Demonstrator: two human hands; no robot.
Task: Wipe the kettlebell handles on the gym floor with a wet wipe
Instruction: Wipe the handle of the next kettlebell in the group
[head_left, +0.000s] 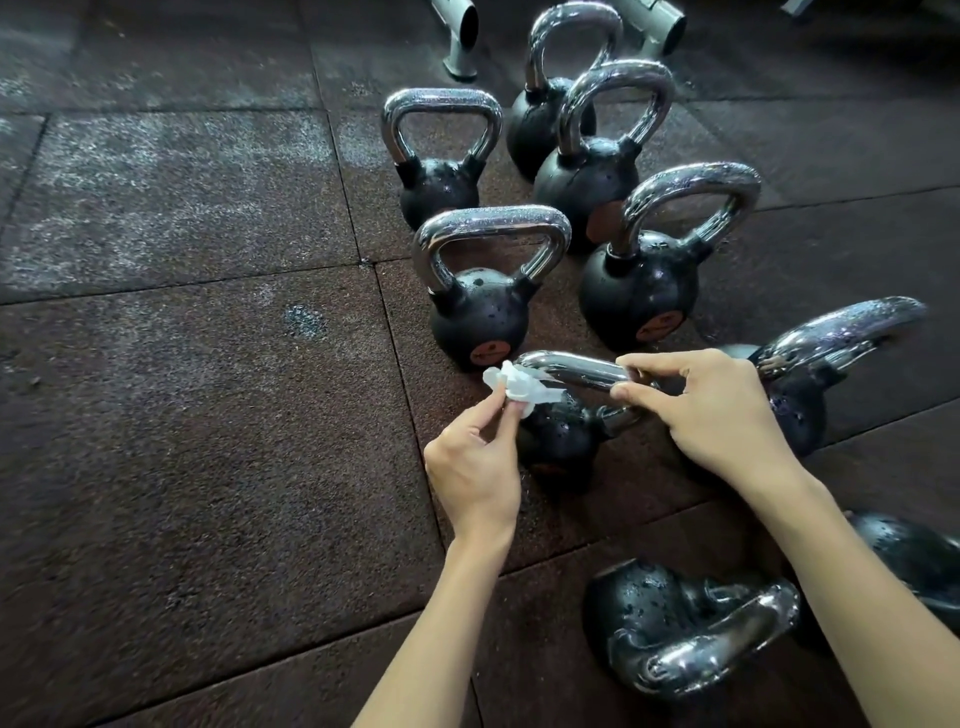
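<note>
Fingers (508, 415) of left hand (472, 462): thumb and forefinger pinch a crumpled white wet wipe (511, 387). The wipe touches the left end of the chrome handle (571, 370) of the nearest kettlebell (558, 439), which stands upright on the floor just below both hands.

Fingers (647, 364) of right hand (711, 415): thumb and forefinger closed round the right end of the same handle, at its bend. The other fingers are bent behind; contact with the metal cannot be told. Both forearms are bare and enter from the lower edge.

Top bar of the held handle reads smooth and bright. The black ball beneath it is beaded with droplets.

Next out, beyond the hands: front kettlebell (478, 317), upright, just behind the wipe, with a droplet-speckled handle and an orange mark low on the ball. Right of it is a second upright kettlebell (639, 291), also with an orange mark. Behind these stand three more: left rear kettlebell (439, 184), middle rear kettlebell (584, 182) and far kettlebell (540, 119). All have wet-looking chrome handles.

Right of the right hand: partly hidden kettlebell (800, 400), handle leaning toward the right edge. Near the lower edge: tipped kettlebell (649, 608), lying on its side by the right forearm. Another black ball (914, 556) is cut off at the right edge.

Floor (208, 415): dark speckled rubber tiles with visible seams and pale patches at upper left. Two grey tube ends (462, 36) sit at the top edge.
</note>
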